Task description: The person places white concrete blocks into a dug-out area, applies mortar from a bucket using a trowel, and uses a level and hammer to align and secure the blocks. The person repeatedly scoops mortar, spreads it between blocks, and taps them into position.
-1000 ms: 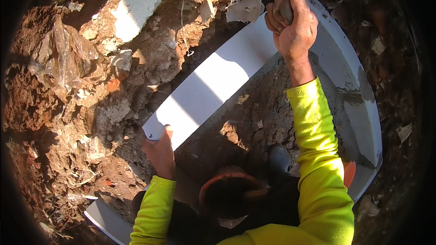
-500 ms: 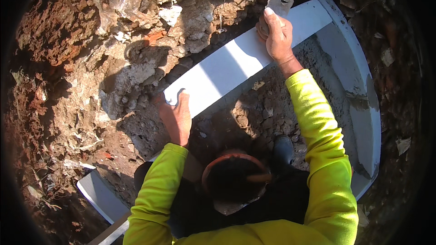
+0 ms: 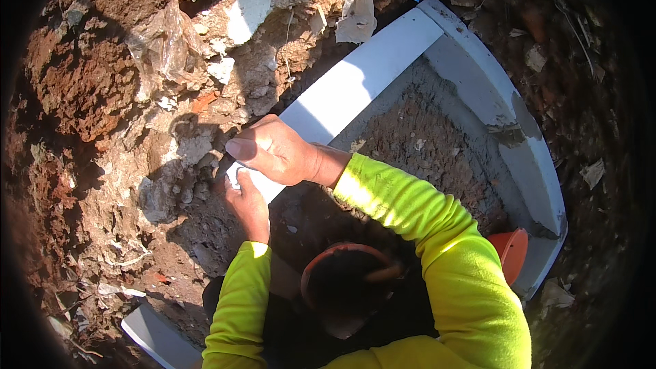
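A long white concrete slab (image 3: 342, 96) lies on a slant from the upper right down to my hands, sunlit with a band of shadow. My left hand (image 3: 249, 206) grips its near left end, thumb on the upper face and fingers round the end, partly hidden. Just above it, my right hand (image 3: 283, 154) is closed in a fist against the slab's top, its thumb lying along toward the left. Whatever the curled fingers of that fist hold, if anything, is hidden. The slab's far end meets a curved row of pale kerb pieces (image 3: 492, 89) at the right.
Grey mortar (image 3: 444, 89) lines the inside of the kerb corner. A dark orange-rimmed bucket (image 3: 328, 253) with a wooden handle stands below my hands. An orange container (image 3: 516, 249) shows beside my right sleeve. Another kerb piece (image 3: 160, 338) lies lower left. A rough earth bank (image 3: 102, 96) rises left.
My right hand has moved from the slab's far part down and left to its near end, beside my left hand. The left hand stays on the end. The orange container has come into view.
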Available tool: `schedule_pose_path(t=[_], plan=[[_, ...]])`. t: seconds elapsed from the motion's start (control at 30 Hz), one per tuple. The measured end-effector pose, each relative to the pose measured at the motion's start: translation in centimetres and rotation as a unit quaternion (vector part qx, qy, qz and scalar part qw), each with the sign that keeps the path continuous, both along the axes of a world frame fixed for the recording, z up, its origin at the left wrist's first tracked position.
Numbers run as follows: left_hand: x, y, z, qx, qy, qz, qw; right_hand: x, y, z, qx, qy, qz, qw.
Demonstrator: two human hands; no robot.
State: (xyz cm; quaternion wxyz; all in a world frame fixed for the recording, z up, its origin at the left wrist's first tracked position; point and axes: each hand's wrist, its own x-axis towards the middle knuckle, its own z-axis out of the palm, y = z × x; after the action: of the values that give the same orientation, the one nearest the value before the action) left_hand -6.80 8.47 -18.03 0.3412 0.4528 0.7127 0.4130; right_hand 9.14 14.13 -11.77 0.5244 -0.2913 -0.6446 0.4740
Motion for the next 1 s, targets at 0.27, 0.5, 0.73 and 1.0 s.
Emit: schedule_pose_path(t=[0.27, 0.5, 0.73, 1.0], plan=[[-1.2, -0.6, 0.3, -0.006, -0.031, -0.014, 0.999, -0.7, 0.1, 0.1, 0.131, 0.027, -0.036, 0.99], [0.6, -0.5, 3.3, -0.016, -0.094, 0.0, 0.995, -1.3, 0.0, 2.6, 0.118, 0.038, -0.036, 0.992], [0.0, 0.0, -0.2, -0.021, -0.022, 0.002, 1.0, 0.5, -0.9, -0.6, -0.021, -0.011, -0.075, 0.997], [-0.1, 0.1, 0.4, -0.04, -0.06, -0.007, 0.997, 3.5, -1.3, -2.0, -0.122, -0.014, -0.213, 0.969]])
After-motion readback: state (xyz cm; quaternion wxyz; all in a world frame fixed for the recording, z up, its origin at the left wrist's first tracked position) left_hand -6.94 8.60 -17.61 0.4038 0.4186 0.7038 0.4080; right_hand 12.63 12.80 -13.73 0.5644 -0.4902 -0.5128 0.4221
